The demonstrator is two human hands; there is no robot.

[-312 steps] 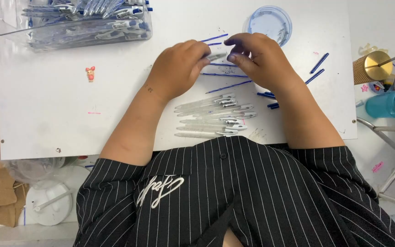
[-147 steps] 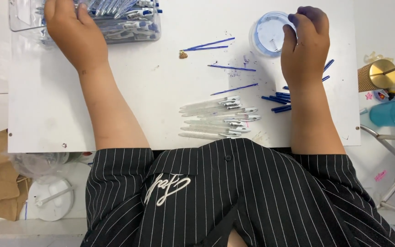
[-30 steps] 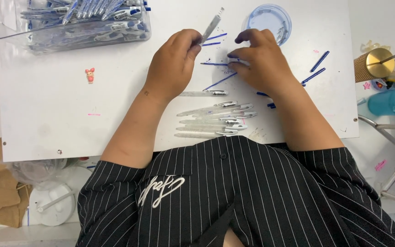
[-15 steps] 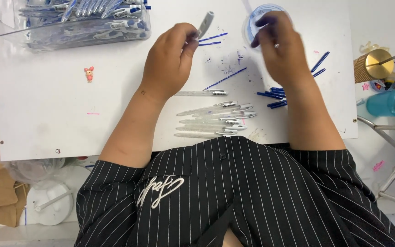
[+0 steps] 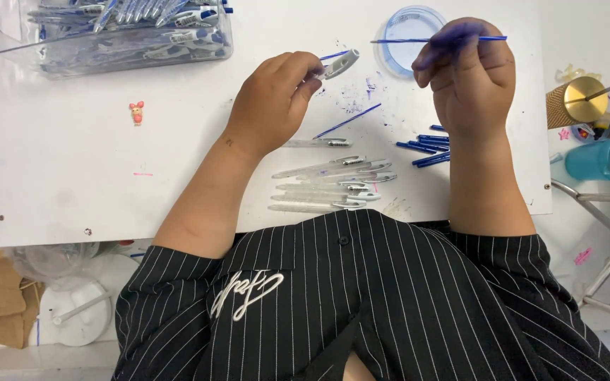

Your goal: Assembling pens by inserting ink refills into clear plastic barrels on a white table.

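The left hand (image 5: 273, 99) pinches a clear plastic barrel (image 5: 338, 64), tip angled far-right. The right hand (image 5: 469, 77) grips a thin blue refill (image 5: 418, 40) lying left-right over the round lid (image 5: 411, 32).

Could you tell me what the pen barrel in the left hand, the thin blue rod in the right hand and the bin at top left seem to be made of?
Pen barrel: likely pale translucent plastic, smooth.
Thin blue rod: probably a flexible plastic ink tube; ink stains the right hand.
Bin: clear rigid plastic; pens show through its glossy wall.
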